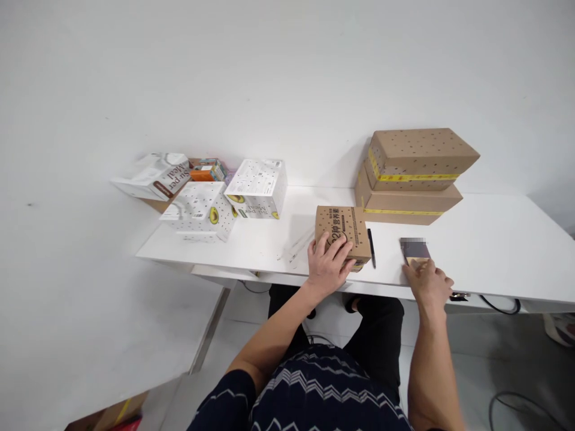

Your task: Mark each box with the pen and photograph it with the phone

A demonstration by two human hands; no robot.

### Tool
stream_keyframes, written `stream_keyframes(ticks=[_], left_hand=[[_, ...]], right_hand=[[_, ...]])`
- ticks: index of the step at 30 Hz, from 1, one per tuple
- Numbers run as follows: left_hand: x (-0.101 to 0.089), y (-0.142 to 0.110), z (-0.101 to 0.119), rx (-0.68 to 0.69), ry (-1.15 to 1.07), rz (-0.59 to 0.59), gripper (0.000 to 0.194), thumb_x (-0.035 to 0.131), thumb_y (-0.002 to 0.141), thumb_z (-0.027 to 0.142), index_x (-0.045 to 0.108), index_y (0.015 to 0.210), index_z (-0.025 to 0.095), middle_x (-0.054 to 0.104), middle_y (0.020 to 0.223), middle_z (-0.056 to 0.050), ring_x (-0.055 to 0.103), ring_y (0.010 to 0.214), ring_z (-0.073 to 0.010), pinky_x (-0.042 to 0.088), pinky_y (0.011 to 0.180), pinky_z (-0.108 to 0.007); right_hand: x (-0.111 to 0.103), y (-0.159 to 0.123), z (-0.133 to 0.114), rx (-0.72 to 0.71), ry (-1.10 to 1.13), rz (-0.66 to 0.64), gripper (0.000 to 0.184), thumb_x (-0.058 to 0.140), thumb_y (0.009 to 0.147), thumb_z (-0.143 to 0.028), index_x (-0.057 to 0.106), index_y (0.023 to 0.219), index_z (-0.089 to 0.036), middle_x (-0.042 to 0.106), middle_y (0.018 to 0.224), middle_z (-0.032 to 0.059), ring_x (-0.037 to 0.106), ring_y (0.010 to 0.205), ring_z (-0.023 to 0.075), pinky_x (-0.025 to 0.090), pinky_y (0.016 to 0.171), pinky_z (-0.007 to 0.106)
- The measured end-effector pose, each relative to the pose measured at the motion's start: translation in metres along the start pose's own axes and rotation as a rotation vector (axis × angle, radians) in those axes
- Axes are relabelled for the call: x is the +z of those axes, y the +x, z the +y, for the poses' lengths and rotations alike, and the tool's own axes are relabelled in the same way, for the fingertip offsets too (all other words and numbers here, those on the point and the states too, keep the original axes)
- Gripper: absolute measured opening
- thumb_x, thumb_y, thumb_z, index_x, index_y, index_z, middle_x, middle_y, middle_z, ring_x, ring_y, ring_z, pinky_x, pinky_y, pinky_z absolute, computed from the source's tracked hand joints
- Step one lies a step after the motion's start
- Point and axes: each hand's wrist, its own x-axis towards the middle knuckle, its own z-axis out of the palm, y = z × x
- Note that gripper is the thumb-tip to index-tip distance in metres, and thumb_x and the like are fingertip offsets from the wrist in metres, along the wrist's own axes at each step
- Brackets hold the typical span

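Zigzag-patterned shirt [326, 392]; hands [330, 263] touching cardboard box [353, 230] (left), flat slab [414, 249] (right).

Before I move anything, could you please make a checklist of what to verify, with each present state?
1. Left hand on the small brown box: ok.
2. Right hand at the flat dark object: ok.
3. Firm hold on that object by the right fingers: cannot tell.
4. Black pen well away from the small brown box: not ok, it lies close beside it.
5. Small brown box sealed underneath: cannot tell.
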Motion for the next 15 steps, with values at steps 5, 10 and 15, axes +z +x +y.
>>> stream_keyframes(ticks=[5, 10, 15], left_hand=[[0.000, 0.000, 0.001, -0.002, 0.006, -0.011, 0.039, 0.056, 0.087, 0.045, 0.064, 0.122, 0.029, 0.066, 0.124, -0.005, 0.048, 0.125, -0.0316, 0.033, 0.099, -0.047], [0.000, 0.001, 0.001, 0.000, 0.003, 0.014, 0.038, 0.056, 0.088, 0.044, 0.065, 0.121, 0.029, 0.067, 0.122, -0.005, 0.049, 0.124, -0.0315, 0.033, 0.098, -0.048], [-0.001, 0.001, 0.003, 0.000, 0.000, 0.023, 0.037, 0.055, 0.088, 0.044, 0.065, 0.120, 0.028, 0.067, 0.123, -0.005, 0.049, 0.124, -0.0313, 0.033, 0.099, -0.047]], right_hand=[[-0.010, -0.007, 0.005, 0.042, 0.218, -0.091, 0.087, 0.062, 0.072, -0.052, 0.041, 0.142, -0.005, 0.061, 0.119, 0.0271, 0.056, 0.113, 0.0408, 0.040, 0.096, 0.054], [-0.027, -0.029, 0.011, 0.135, 1.200, -0.338, 0.080, 0.067, 0.064, -0.054, 0.052, 0.132, -0.015, 0.068, 0.110, 0.0152, 0.066, 0.094, 0.0281, 0.053, 0.083, 0.043], [-0.057, -0.063, -0.021, 0.008, 1.702, -0.536, 0.070, 0.042, 0.077, -0.068, 0.057, 0.127, -0.022, 0.066, 0.118, 0.0173, 0.065, 0.103, 0.0321, 0.053, 0.082, 0.052]])
